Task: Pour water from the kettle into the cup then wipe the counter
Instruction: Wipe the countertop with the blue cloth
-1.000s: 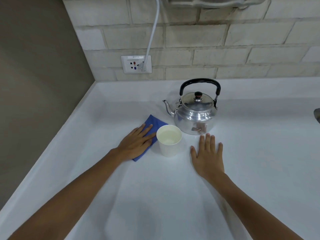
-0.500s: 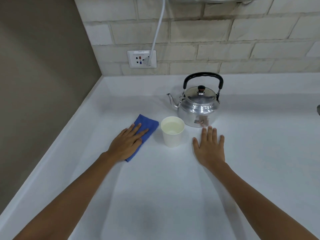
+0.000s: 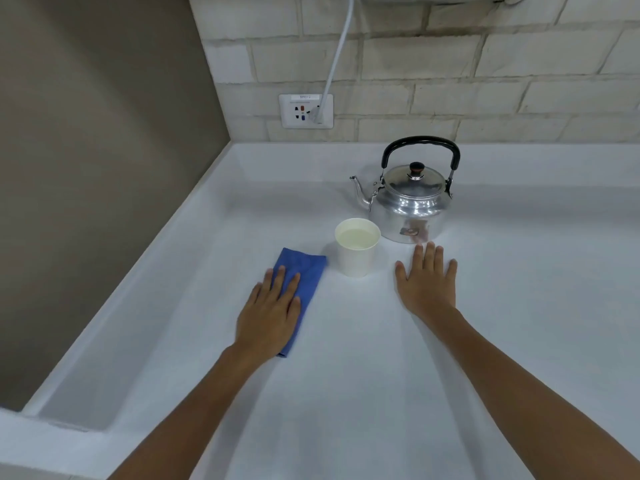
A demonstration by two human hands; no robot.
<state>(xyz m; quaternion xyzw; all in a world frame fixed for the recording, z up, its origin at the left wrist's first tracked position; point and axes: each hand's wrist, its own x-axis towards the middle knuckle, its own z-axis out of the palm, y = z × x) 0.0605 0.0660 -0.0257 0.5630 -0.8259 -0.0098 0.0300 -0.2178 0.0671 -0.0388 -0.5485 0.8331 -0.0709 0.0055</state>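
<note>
One kettle (image 3: 410,202), one cup (image 3: 356,247) and one cloth (image 3: 304,275) sit mid-frame on one counter (image 3: 346,393). Two hands appear, left (image 3: 268,315) and right (image 3: 426,285). One socket (image 3: 306,111) with one cable (image 3: 337,53) is at upper centre.

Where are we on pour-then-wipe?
Pour looks done: the cup holds liquid and the kettle stands upright on the counter, untouched. Wipe is in hand: the left hand presses flat on the blue cloth beside the cup; the right hand rests flat on the counter. Left: the wiping itself. No spills are visible.
</note>
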